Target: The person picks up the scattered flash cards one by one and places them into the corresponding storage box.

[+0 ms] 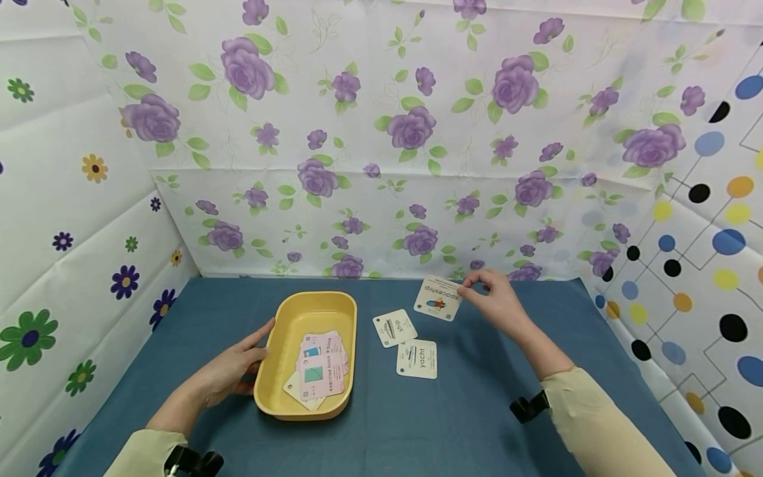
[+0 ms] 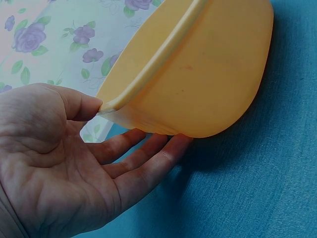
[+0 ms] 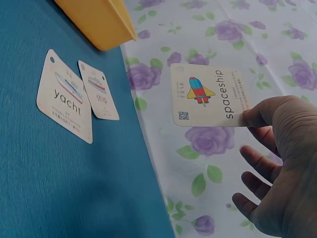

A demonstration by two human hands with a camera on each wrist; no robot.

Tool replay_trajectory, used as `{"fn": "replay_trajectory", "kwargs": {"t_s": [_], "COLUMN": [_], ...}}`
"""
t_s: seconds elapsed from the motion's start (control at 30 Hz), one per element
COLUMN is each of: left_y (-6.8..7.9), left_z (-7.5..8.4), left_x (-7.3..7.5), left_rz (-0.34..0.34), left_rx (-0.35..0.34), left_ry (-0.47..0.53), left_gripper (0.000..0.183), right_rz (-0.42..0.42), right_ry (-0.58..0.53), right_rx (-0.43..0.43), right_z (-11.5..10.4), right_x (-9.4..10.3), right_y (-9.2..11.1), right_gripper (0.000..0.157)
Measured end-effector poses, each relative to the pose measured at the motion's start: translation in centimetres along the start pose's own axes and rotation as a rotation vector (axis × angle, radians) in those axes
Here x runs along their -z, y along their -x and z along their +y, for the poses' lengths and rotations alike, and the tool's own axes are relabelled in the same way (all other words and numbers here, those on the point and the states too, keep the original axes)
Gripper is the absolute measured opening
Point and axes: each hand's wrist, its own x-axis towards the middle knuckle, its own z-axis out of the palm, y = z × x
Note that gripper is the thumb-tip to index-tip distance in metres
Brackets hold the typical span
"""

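Observation:
My right hand (image 1: 496, 304) pinches a "spaceship" flash card (image 3: 205, 96) by one edge between thumb and forefinger; the other fingers are spread loosely. The card's rocket picture faces the right wrist view. On the cloth below it lie a "ship" card (image 1: 395, 328) and a "yacht" card (image 1: 416, 359), their corners close together. At the left, my left hand (image 2: 94, 153) holds the side of a yellow plastic tray (image 1: 280, 344), thumb at the rim and fingertips against the outer wall. Inside the tray, pink cards (image 1: 322, 377), the top one reading "exercise book", overlap a cream card (image 1: 296, 391).
A blue cloth (image 1: 381, 430) covers the table. Behind it rises a white sheet with purple roses (image 1: 411, 126). Flowered sheeting (image 1: 42, 232) stands at the left and dotted sheeting (image 1: 703, 278) at the right.

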Motion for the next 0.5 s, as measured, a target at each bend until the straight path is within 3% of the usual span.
{"fn": "replay_trajectory", "kwargs": {"t_s": [0.5], "left_y": [0.2], "left_z": [0.07], "left_x": [-0.08], "left_rz": [0.002], "left_rx": [0.002], "left_ry": [0.017], "left_gripper": [0.065], "right_rz": [-0.007], "right_ry": [-0.014], "right_rx": [0.025], "right_z": [-0.99], "right_x": [-1.05], "right_y": [-0.57], "right_gripper": [0.023]}}
